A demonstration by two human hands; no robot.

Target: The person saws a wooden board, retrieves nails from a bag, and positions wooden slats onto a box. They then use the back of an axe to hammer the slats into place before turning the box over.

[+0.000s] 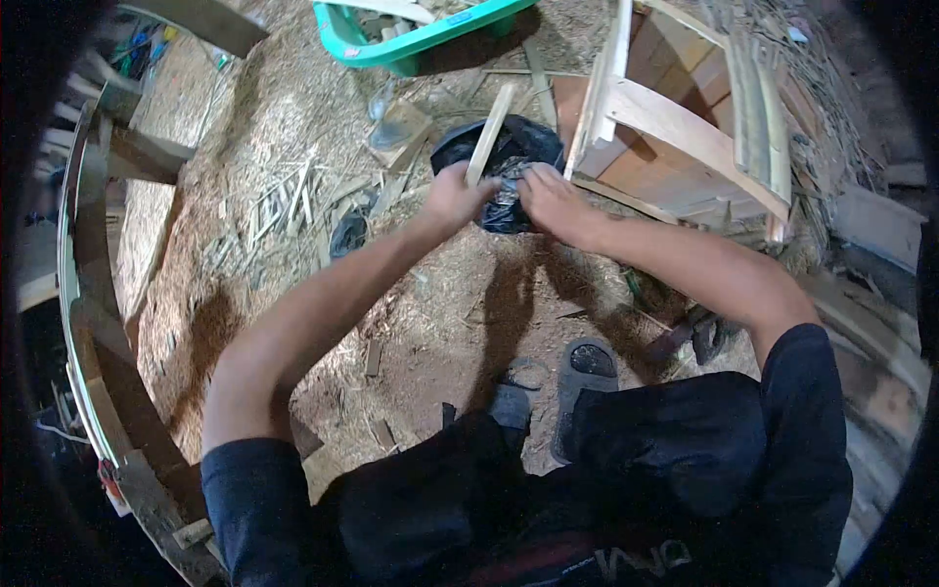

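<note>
Black plastic bag sat between the two hands, with sandals on its near side; whether its base rested on the floor could not be told. That scrap-strewn ground left some room on the bag's near side. At the bag's right edge, the right hand had a narrow grip, fingers bent onto the plastic. At its left edge was the left hand; whether that grip took plastic, the wooden strip or both was unclear. Pressure from the strip could, I judged, tear the thin film, and a slip could tip the bag. Close on the bag's right, the wooden frame left little space and might snag it. Well beyond the bag, the green tub bounded the far side.
</note>
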